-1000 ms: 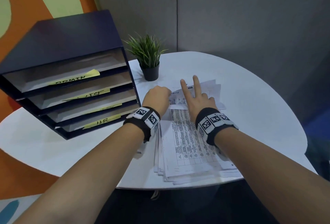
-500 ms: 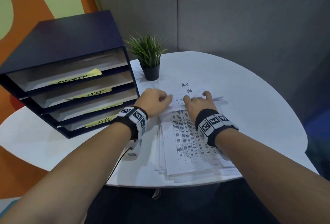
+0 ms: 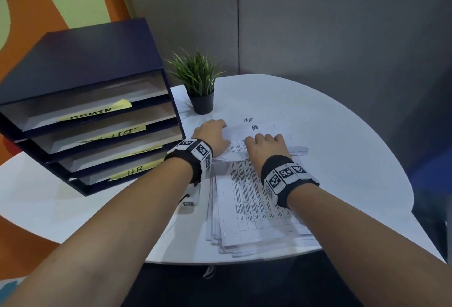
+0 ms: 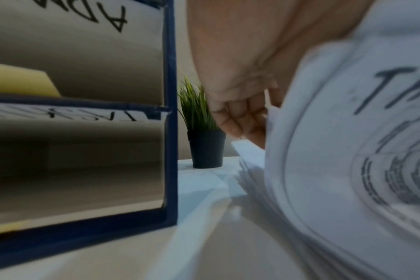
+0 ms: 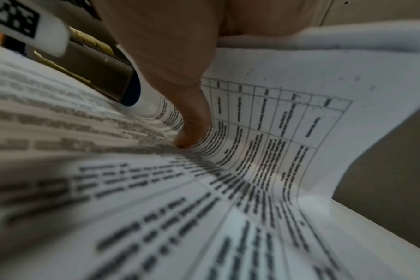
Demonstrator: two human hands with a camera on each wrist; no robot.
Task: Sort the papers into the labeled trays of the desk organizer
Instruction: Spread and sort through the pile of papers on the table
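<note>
The top sheets [image 3: 259, 146] of the stack [image 3: 254, 206] are seen bent up at the far end, where a second ago they were only pressed by two straight fingers of the right hand [image 3: 266, 147]; those fingers have since been curled over the fold, and the thumb is shown in the right wrist view pressed into the crease, so the paper is pinched; the left hand [image 3: 212, 138], already closed at the left edge then, is now curled round that edge, with its fingers wrapped over the lifted paper in the left wrist view. A sheet underneath, marked "H.R." [image 3: 248, 119], has been uncovered beyond the fold; it lies flat on the table [image 3: 342, 147]. The organizer [image 3: 85, 111] stands just left of the stack, its bottom tray [image 3: 137, 169] labelled HR; it is judged that the label has been exposed for reading, and that nothing has yet been carried to a tray.
</note>
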